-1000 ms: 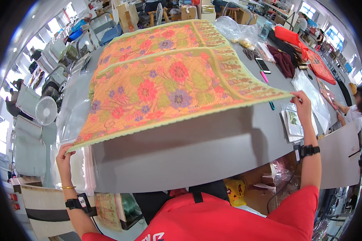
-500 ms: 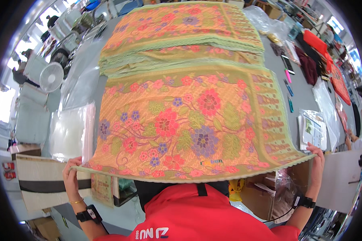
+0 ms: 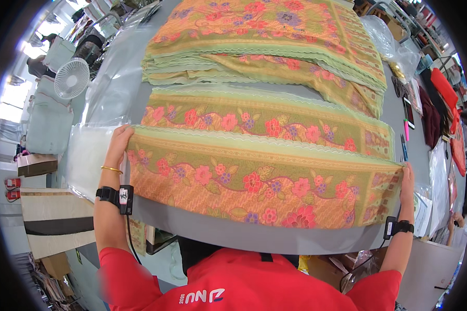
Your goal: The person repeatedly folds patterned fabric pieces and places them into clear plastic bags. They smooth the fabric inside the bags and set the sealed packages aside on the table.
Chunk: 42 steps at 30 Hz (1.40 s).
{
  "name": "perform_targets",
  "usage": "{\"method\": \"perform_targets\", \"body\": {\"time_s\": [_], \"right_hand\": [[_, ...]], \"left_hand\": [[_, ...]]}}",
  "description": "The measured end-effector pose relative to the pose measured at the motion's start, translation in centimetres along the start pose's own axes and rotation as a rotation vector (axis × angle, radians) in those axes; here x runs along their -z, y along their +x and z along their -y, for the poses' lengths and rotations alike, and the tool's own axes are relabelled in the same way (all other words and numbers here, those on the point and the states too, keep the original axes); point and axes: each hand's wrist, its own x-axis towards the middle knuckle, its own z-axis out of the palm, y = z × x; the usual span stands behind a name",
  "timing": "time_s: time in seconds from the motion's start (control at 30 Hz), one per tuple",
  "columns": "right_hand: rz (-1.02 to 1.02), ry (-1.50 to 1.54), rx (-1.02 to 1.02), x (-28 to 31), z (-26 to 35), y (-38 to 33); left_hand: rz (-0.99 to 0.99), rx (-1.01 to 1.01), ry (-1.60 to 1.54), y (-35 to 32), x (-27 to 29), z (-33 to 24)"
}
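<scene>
A floral-printed cloth [image 3: 254, 181], orange and olive green with red and purple flowers and a pale green scalloped border, lies across the grey table in front of me. My left hand [image 3: 122, 138] pinches its edge at the left end. At the right end my right hand [image 3: 407, 175] grips the same edge, its fingertips partly hidden. Between my hands the edge is stretched nearly straight, and the cloth is doubled over in a fold. Beyond it, a stack of similar folded cloths [image 3: 264, 39] has loose, wavy edges towards me.
Clear plastic bags [image 3: 91, 155] lie by my left forearm. To the right are a phone [image 3: 409, 113], a pink marker [image 3: 406, 129], a pen [image 3: 403, 147] and a red bundle [image 3: 443, 88]. A white fan [image 3: 71, 79] stands at the left. The grey table edge [image 3: 275, 243] curves close to my body.
Both hands have moved away from me, carrying the near edge of the cloth up and over. The cloth went from spread flat to doubled over, baring the table's front edge.
</scene>
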Motion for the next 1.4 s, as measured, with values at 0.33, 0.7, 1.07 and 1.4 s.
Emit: {"method": "perform_targets", "body": {"time_s": [0.33,0.7,1.07,1.4], "right_hand": [[0.067,-0.418,0.182,-1.4,-1.1,1.9],[0.312,-0.148,-0.005,0.9,6.6,-12.1],[0.294,-0.223,0.210,4.8,0.9,-15.4],[0.189,-0.907,0.728,-3.1,10.4,-14.3]], "left_hand": [[-0.014,-0.035,0.298,4.8,-1.2,2.5],[0.069,-0.024,0.197,-9.7,1.0,4.8],[0.160,-0.054,0.185,-14.3,3.6,8.4],[-0.242,-0.222,0.522,-17.6,-0.3,6.4]]}}
